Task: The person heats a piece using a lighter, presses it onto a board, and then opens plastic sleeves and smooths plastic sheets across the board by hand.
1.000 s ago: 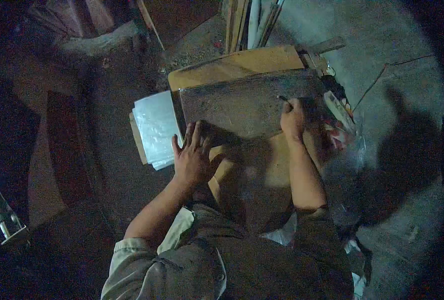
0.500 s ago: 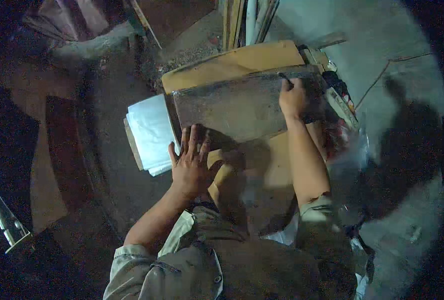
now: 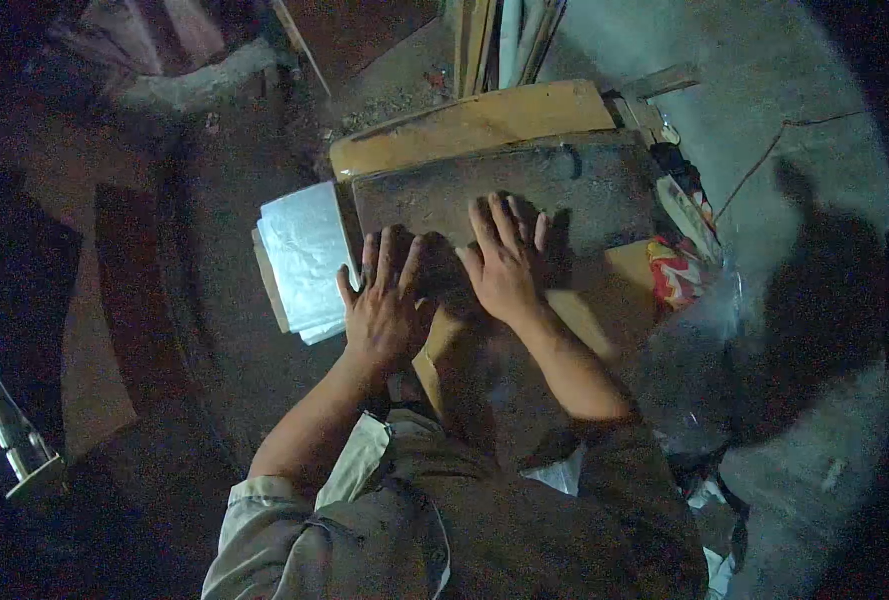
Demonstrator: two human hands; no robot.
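Note:
A dark, scuffed flat board (image 3: 615, 190) lies before me on a larger yellow-brown board (image 3: 465, 122). My left hand (image 3: 385, 310) rests with spread fingers over the dark board's near left edge. Beside it, my right hand (image 3: 510, 270) is also open, its fingers spread on the middle of the board. Neither hand grips anything. A small dark object (image 3: 573, 162), too dim to name, shows near the board's far edge. Just left of my left hand lies a stack of shiny white sheets (image 3: 307, 255), perhaps plastic.
Upright wooden strips and a pale pipe (image 3: 510, 45) stand beyond the board. At the right are a red and white packet (image 3: 675, 272) and clear plastic (image 3: 715, 310). A thin cable (image 3: 750, 165) runs across the grey floor. The light is dim.
My right hand has come from the board's far right, where it held a small dark object, to the middle, and is now open and flat. My left hand has barely moved.

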